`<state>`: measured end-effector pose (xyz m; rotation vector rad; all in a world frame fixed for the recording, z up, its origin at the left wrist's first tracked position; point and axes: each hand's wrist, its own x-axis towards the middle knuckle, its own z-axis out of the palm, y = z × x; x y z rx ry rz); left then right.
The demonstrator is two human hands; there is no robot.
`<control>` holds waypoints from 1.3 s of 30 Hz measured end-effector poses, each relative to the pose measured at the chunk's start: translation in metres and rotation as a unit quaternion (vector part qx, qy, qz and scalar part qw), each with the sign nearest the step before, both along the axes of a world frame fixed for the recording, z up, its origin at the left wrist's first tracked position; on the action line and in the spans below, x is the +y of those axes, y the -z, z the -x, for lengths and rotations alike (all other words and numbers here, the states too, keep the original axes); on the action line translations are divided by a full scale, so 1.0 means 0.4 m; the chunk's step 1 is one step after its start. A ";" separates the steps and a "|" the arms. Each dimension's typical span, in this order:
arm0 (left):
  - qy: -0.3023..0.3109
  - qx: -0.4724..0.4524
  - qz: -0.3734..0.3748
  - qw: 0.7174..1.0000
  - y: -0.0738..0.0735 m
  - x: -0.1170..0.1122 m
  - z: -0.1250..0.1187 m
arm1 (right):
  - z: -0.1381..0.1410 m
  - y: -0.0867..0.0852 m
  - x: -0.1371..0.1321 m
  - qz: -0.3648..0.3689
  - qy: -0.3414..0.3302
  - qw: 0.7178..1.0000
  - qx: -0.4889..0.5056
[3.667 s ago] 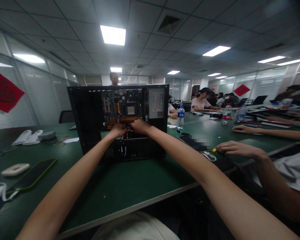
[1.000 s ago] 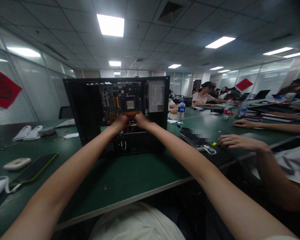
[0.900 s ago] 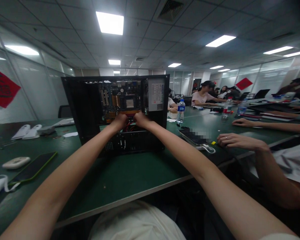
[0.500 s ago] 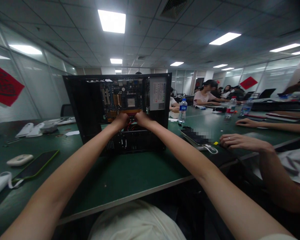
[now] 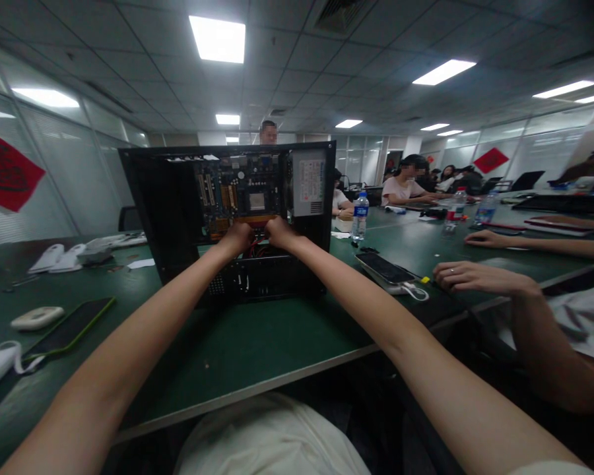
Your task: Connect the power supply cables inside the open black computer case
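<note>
An open black computer case [image 5: 173,270] stands upright on the green table, its inside facing me. Within it are a motherboard [image 5: 232,188] with a square metallic processor [image 5: 257,202], and a power supply [image 5: 309,188] at the upper right. Both my hands reach inside, side by side at the board's lower edge, by an orange strip of slots. My left hand [image 5: 237,239] has its fingers curled closed; my right hand [image 5: 280,235] is closed likewise, just beside it. Their fingertips are hidden, so what they grip cannot be made out. Red cables [image 5: 256,248] show between and below them.
At left lie a phone with a green edge [image 5: 72,326] and a white oval case [image 5: 37,318]. To the right are another phone [image 5: 386,267] with a white cable, a water bottle [image 5: 360,218] and a neighbour's hand [image 5: 480,276]. The table's front edge [image 5: 257,379] runs before me.
The view has shifted slightly. A person's head now shows above the case. Both my hands stay at the board's lower edge, with hardly any movement.
</note>
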<state>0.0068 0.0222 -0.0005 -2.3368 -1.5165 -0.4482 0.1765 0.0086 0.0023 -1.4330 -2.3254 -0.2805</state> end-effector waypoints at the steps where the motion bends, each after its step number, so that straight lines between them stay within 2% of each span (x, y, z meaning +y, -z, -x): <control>1: 0.002 -0.001 0.000 1.000 0.000 -0.001 0.000 | 0.000 -0.001 0.000 -0.001 0.000 1.000 0.001; 23: -0.010 -0.031 0.012 0.999 -0.001 -0.022 0.003 | 0.000 0.004 -0.001 -0.001 0.000 1.000 -0.007; 30: -0.005 -0.094 -0.033 0.995 0.004 -0.048 0.033 | -0.007 0.008 0.006 -0.037 -0.051 0.998 -0.007; 36: -0.006 -0.168 0.038 0.985 0.005 -0.037 0.048 | -0.012 0.001 0.004 -0.028 -0.049 0.998 0.005; 39: 0.007 -0.127 0.000 0.992 -0.001 -0.064 0.038 | -0.011 -0.008 -0.031 -0.069 -0.062 0.996 0.017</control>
